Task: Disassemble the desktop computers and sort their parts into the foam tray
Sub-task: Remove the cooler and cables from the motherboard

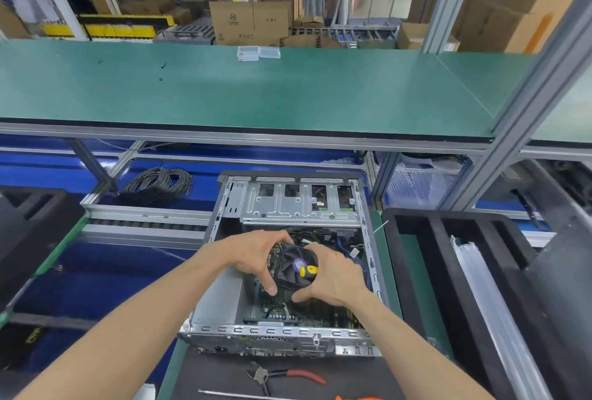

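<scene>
Cardboard boxes (250, 23) stack up behind a long green shelf (243, 95), where two small clear cases (258, 53) sit at the far edge. Below it, we look down on an open computer case (221, 300) lying on its side on the green surface (389, 274), its drive cage (298, 204) toward the back and the motherboard (320, 316) exposed. We have both hands on the black cooler fan (293, 266) in the middle of the case: our left hand (256, 254) curls over its left side, thumb down by the board, and our right hand (336, 278) wraps its right side. The right hand's fingers also hold a yellow-and-black screwdriver handle (309, 270) against the fan's top. Whether the fan is free of the board we cannot tell. A black foam tray (413, 271) stands just right of the case, with long clear pieces (480, 278) in one slot. Red-handled pliers (282, 375) and a thin metal rod (250, 395) lie on a dark mat (352, 380) in front of the case. A coil of black cable (160, 185) rests on blue decking to the left, behind it.
</scene>
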Action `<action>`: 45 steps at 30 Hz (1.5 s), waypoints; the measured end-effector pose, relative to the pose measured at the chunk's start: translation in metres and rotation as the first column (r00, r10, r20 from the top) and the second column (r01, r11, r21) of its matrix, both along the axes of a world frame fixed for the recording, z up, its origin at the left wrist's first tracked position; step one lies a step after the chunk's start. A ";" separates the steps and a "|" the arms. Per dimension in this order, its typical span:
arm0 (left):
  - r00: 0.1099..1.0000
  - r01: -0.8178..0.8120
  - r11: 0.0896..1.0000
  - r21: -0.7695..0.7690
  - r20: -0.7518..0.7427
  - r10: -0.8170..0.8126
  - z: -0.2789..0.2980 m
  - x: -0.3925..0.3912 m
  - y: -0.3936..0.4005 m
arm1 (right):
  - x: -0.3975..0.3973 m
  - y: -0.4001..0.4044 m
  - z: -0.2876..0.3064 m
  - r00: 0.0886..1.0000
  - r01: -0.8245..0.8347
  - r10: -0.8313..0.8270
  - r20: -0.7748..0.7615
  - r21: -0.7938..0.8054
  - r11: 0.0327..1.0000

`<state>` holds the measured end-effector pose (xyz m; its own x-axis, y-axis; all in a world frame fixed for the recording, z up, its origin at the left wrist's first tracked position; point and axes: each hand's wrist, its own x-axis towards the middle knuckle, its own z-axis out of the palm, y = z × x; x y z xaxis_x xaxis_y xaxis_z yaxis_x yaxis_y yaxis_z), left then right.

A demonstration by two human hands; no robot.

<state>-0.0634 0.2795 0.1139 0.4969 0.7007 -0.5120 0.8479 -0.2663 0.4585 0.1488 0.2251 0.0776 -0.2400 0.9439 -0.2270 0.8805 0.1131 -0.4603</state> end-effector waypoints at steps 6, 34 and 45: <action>0.985 -0.097 0.979 0.178 0.159 0.069 0.002 -0.006 -0.020 | -0.001 -0.003 0.008 0.986 0.043 -0.044 -0.163 -0.011 0.999; 0.890 -0.052 0.958 0.283 0.449 -0.084 0.148 0.160 0.000 | 0.142 -0.026 0.111 0.624 0.345 -0.238 -0.744 -0.011 0.938; 0.939 0.011 0.959 0.283 0.326 -0.107 0.073 0.301 0.020 | 0.267 -0.042 0.034 0.421 0.575 -0.589 -0.690 -0.299 0.762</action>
<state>0.2378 0.2991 0.1873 0.6498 0.7533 -0.1014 0.6361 -0.4659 0.6150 0.4158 0.1836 0.1115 0.2820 0.9216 -0.2666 0.1126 -0.3078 -0.9448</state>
